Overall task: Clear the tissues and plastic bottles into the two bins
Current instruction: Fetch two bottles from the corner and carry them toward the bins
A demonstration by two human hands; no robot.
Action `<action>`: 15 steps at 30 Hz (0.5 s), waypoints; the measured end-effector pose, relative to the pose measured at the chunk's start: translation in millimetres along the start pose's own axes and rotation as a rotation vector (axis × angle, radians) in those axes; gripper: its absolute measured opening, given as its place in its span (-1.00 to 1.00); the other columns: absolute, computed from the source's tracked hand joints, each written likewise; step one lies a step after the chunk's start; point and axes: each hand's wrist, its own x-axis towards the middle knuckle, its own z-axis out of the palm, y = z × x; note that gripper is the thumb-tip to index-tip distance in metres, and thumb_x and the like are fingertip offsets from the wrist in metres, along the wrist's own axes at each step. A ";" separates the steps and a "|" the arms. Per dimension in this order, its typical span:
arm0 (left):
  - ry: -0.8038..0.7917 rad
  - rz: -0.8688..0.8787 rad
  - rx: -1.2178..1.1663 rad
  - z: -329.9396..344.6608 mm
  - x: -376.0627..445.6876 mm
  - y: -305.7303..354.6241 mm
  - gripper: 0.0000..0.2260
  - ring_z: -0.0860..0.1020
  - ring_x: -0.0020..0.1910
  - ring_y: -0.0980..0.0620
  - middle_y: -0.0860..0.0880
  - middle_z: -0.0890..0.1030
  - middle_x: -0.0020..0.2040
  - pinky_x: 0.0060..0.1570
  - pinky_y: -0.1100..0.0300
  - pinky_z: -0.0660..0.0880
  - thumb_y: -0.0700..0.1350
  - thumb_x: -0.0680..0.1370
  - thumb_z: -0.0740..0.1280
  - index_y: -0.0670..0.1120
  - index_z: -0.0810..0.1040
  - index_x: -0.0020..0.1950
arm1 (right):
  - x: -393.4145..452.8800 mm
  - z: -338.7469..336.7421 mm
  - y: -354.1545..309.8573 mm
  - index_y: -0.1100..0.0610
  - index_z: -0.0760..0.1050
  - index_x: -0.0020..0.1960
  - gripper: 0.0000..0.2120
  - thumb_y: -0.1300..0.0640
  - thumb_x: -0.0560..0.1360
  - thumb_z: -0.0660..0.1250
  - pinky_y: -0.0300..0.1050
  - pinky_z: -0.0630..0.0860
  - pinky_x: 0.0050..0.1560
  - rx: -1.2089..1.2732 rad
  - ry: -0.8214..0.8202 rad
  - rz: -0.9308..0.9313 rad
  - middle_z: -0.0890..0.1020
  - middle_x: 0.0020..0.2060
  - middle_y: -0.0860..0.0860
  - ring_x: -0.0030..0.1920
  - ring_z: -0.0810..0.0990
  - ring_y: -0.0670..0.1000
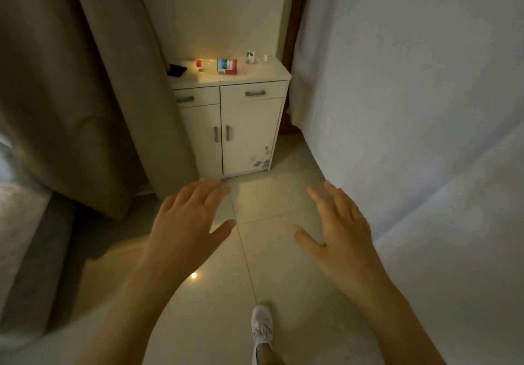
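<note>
White shoe at the bottom edge, planted on pale floor tiles, a small light glint on the tile to its left. Both forearms reach forward over the floor. Left hand palm down, fingers straight and slightly spread, thumb out to the side, holding nothing. Right hand the same: fingers extended and apart, thumb angled inward, empty. The two hands hang well apart from each other, above the tiles and short of the cabinet. Left of the hands, a grey-brown curtain falls to the floor; to the right, a pale cloth surface fills that side. Ahead stands a white cabinet with two drawers over two doors, flower print low on the right door. On its top lies a clear bottle on its side, red cap to the left, red and blue label. Near it, toward the back right, a second bottle with a green-leaf label (blurred; whether upright or lying, cannot tell). A dark object sits at the top's left edge, beside the curtain.
</note>
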 end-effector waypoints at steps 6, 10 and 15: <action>0.032 -0.120 -0.034 0.0 104.7 0.2 -0.44 0.21 0.48 0.02 0.09 0.25 0.50 0.39 0.02 0.15 0.23 0.52 0.22 0.11 0.22 0.49 | 130.9 -22.0 21.0 -0.12 -0.01 0.53 -0.17 -0.42 0.33 -0.21 0.05 0.02 0.47 -0.047 -0.050 -0.147 -0.07 0.55 -0.05 0.53 -0.11 0.01; 0.020 -0.188 -0.050 12.3 157.6 -8.3 -0.44 0.19 0.49 0.03 0.10 0.24 0.50 0.40 0.03 0.14 0.24 0.52 0.19 0.11 0.21 0.49 | 203.0 -26.6 26.0 -0.14 -0.05 0.53 -0.31 -0.35 0.47 -0.04 0.06 0.00 0.49 -0.056 -0.114 -0.210 -0.11 0.54 -0.08 0.53 -0.15 -0.01; -0.009 -0.248 -0.044 31.4 232.8 -29.7 -0.43 0.22 0.48 0.00 0.08 0.26 0.50 0.39 0.00 0.19 0.24 0.51 0.21 0.10 0.25 0.48 | 288.8 -20.6 33.6 -0.17 -0.09 0.52 -0.23 -0.43 0.37 -0.18 0.06 -0.03 0.48 -0.098 -0.186 -0.223 -0.17 0.53 -0.11 0.53 -0.19 -0.01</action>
